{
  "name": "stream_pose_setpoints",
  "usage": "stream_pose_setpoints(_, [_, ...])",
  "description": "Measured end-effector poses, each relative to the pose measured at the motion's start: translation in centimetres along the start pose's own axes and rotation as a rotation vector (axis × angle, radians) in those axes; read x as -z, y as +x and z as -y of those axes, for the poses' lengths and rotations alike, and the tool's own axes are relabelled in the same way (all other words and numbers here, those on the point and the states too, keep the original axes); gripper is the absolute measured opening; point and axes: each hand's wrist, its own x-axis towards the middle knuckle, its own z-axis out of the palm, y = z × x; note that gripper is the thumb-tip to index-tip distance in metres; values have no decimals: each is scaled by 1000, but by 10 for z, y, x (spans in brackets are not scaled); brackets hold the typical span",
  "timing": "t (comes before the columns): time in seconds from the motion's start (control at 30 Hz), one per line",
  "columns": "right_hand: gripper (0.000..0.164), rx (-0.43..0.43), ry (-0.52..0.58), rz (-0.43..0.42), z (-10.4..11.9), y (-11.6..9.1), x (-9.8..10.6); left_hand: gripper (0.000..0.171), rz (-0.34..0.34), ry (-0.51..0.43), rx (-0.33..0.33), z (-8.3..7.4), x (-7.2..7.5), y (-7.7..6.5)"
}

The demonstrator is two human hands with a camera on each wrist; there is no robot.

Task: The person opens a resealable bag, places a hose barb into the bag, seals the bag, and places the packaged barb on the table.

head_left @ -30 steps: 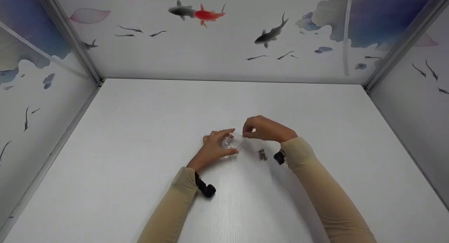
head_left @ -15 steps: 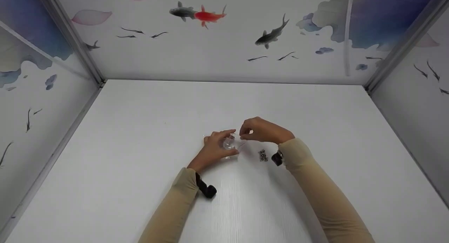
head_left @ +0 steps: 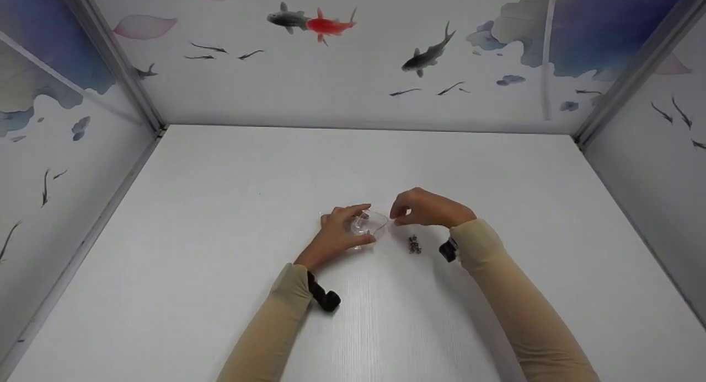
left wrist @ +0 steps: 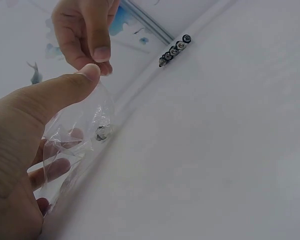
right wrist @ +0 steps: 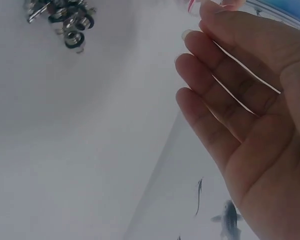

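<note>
A clear plastic zip bag [head_left: 377,222] with a thin pinkish line by its mouth is spread in my left hand [head_left: 343,227]. The left thumb lies at the near side of the mouth and the fingers are around the far side. One small metal piece [left wrist: 101,133] shows inside the bag in the left wrist view. My right hand [head_left: 427,207] pinches the mouth's right edge between thumb and forefinger; its other fingers [right wrist: 205,75] extend loosely. Right of the bag, several small silvery metal pieces with black rings [head_left: 414,244] lie in a tight cluster.
The white table [head_left: 220,233] is bounded by a printed back panel [head_left: 342,90] and side panels with metal corner posts. A black wrist camera [head_left: 330,301] sits at the left sleeve, another black camera [head_left: 448,251] at the right.
My right hand first shifts slightly left, then moves right, and the bag's mouth now looks wider. The left hand and the cluster of metal pieces stay in place.
</note>
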Motion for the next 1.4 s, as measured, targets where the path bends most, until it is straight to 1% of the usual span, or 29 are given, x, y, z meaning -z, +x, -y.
stream_pose_setpoints(0.17, [20, -53, 11, 21, -8, -7, 1, 72, -6, 16, -11, 0, 0, 0])
stream_pose_setpoints(0.37, [19, -112, 5, 56, -13, -14, 2, 72, -6, 24, -2, 0, 0, 0])
stream_pose_setpoints(0.53, [19, -129, -14, 88, -18, -18, 1, 71, -4, 9, -9, 0, 0, 0])
stream_pose_setpoints(0.7, [18, -163, -8, 119, -22, -20, -2, 72, 6, 7, 6, 1, -1, 0])
stream_pose_setpoints(0.87, [18, -156, 7, 134, -25, -20, -6, 73, 7, 18, 15, 1, -1, 1])
stream_pose_setpoints(1.07, [18, -141, 11, 133, -26, -18, -10, 73, 4, 25, 7, 2, -1, 2])
stream_pose_setpoints(1.23, [17, -122, 3, 128, -26, -18, -11, 73, 0, 15, -7, 2, -1, 2])
stream_pose_setpoints(1.4, [16, -117, 5, 126, -26, -16, -14, 73, 4, 3, 0, 1, 0, 1])
